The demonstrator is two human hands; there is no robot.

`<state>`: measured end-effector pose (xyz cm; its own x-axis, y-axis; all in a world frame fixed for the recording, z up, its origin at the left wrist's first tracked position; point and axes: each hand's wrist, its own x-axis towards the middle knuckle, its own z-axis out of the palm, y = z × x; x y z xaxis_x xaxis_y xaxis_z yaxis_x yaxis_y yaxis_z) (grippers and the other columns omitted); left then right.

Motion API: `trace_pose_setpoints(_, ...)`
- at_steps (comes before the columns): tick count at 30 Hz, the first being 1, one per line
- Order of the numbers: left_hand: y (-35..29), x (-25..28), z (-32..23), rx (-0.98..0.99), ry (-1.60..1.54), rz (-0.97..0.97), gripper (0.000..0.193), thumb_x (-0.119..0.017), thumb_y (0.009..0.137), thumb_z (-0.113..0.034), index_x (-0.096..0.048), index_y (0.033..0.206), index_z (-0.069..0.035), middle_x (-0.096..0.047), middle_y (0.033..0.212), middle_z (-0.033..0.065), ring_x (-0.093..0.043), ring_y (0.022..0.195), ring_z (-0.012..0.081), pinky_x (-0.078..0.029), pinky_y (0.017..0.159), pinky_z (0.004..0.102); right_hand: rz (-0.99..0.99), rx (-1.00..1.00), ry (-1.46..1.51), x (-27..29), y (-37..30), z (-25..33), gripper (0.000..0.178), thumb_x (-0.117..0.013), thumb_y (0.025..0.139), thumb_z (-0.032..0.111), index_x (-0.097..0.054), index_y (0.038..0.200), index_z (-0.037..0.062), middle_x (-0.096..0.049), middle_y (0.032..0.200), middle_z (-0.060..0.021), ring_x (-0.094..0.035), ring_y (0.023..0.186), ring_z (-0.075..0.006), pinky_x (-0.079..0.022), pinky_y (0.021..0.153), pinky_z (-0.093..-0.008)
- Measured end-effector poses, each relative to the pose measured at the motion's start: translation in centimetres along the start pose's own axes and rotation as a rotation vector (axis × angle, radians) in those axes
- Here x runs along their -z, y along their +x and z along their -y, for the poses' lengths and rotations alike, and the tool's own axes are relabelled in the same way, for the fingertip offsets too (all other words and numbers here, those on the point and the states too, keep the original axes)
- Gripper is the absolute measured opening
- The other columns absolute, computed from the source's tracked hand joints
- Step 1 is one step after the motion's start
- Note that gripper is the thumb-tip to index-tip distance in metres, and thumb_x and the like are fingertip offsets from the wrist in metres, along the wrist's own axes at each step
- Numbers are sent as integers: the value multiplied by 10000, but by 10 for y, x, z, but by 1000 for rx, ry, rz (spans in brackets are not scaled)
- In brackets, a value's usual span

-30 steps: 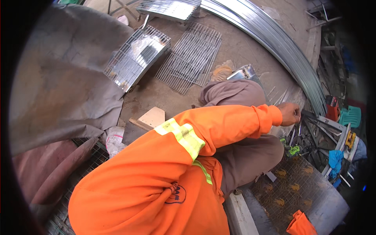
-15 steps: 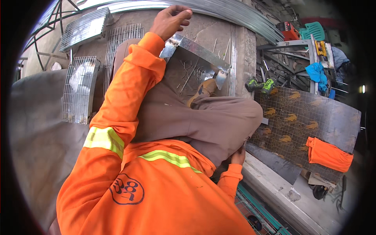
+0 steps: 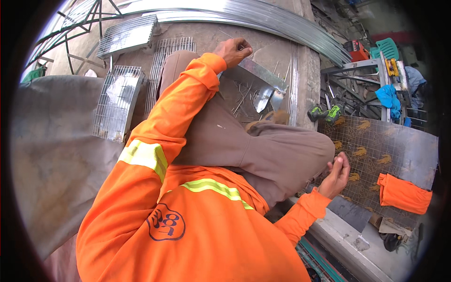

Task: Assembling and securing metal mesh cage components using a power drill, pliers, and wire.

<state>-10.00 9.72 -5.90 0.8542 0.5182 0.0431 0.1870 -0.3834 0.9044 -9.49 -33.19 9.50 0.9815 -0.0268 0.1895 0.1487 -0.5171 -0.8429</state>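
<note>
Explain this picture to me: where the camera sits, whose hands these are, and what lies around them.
The camera sits on a person's head and looks down through a fisheye lens, so straight edges bend. No machine here: both arms in orange sleeves belong to that person, who sits on the ground. The left hand reaches out to a shiny metal tray of small metal pieces. The right hand rests at a wire mesh sheet, fingers pinched; what is in them is too small to tell. Nearby lie wire grids, long metal strips and an orange cloth.
</note>
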Motion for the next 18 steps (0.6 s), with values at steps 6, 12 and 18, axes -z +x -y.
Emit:
trace_pose_setpoints(6,10,30,-36,133,-649,-150,415,-684,896,-430,-693,1078,-57,-715,980,73,-687,911,177,-523,768,310,443,129,-26,-86,45,12,300,-621,975,208,-642,1179,-10,-643,1162,-70,-621,1011,-150,-504,854,-287)
trace_pose_setpoints(12,103,47,-16,204,-843,-263,374,-683,892,-412,-639,1058,-81,-664,941,25,-612,766,120,-491,688,250,999,13,-234,-229,99,-60,436,-709,892,293,-625,1239,43,-649,1171,-141,-645,1026,-250,-514,900,-352)
trace_pose_setpoints(18,144,3,-33,-54,-381,38,393,-621,914,-379,-655,807,-2,-644,708,85,-605,673,170,-496,655,321,860,573,-672,-354,133,-128,739,-788,775,348,-484,1405,109,-615,1250,-198,-582,1179,-350,-445,1021,-431)
